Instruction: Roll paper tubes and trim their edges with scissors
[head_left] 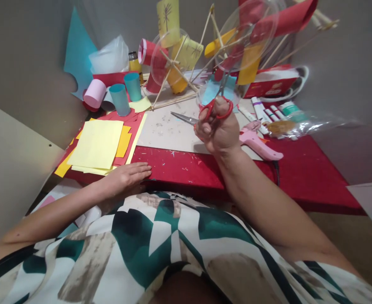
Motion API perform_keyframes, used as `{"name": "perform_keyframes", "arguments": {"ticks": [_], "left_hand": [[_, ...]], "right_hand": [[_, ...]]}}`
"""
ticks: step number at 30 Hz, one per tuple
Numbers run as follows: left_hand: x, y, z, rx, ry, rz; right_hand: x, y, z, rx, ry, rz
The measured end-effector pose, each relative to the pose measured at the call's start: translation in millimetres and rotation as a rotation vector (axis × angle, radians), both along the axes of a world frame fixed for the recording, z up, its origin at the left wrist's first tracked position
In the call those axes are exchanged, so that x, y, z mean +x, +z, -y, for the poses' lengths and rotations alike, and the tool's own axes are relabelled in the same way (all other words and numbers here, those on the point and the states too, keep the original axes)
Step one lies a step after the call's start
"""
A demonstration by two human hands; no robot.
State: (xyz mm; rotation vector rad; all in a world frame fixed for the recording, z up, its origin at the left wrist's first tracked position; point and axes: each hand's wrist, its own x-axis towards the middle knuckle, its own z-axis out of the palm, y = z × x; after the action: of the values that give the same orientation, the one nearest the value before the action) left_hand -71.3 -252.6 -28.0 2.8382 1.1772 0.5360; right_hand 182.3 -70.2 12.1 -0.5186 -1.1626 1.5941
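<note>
Right hand (218, 124) clamped around red-handled metal scissors (222, 89), blades upward, fingers masking part of handles. Second silver blade (182, 118) juts left over flat grey board (160, 133), rest hidden behind hand. Left hand (127, 175) flat, fingers together, at red tabletop's (306, 169) front edge; palm unseen. Scrap-strewn red strip separates hands. Red-and-yellow paper wheel (284, 21) cut off by view's top.

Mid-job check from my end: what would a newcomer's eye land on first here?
Probably the stick construction with its bright paper tubes, rising at the back of the red table. Next, the red-handled scissors in the right hand, blades pointing up, in front of it. Then the pale yellow sheets stacked at the table's left side.
</note>
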Motion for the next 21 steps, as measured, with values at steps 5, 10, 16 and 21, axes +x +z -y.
{"name": "perform_keyframes", "arguments": {"ticks": [5, 10, 16, 21], "left_hand": [[-18, -18.3, 12, 0.256, 0.039, 0.067], [-23, -23.3, 24, 0.097, 0.215, 0.044], [-4, 45.0, 44, -0.432, 0.36, -0.098], [-20, 95.5, 40, -0.727, 0.353, -0.143]], "right_hand": [[-3, -0.9, 3, -0.004, 0.017, 0.014], [-3, -1.8, 6, -0.02, 0.054, 0.028], [-3, 3.0, 12, -0.061, 0.091, 0.017], [-6, 5.6, 18, -0.116, 0.129, 0.03]]}}
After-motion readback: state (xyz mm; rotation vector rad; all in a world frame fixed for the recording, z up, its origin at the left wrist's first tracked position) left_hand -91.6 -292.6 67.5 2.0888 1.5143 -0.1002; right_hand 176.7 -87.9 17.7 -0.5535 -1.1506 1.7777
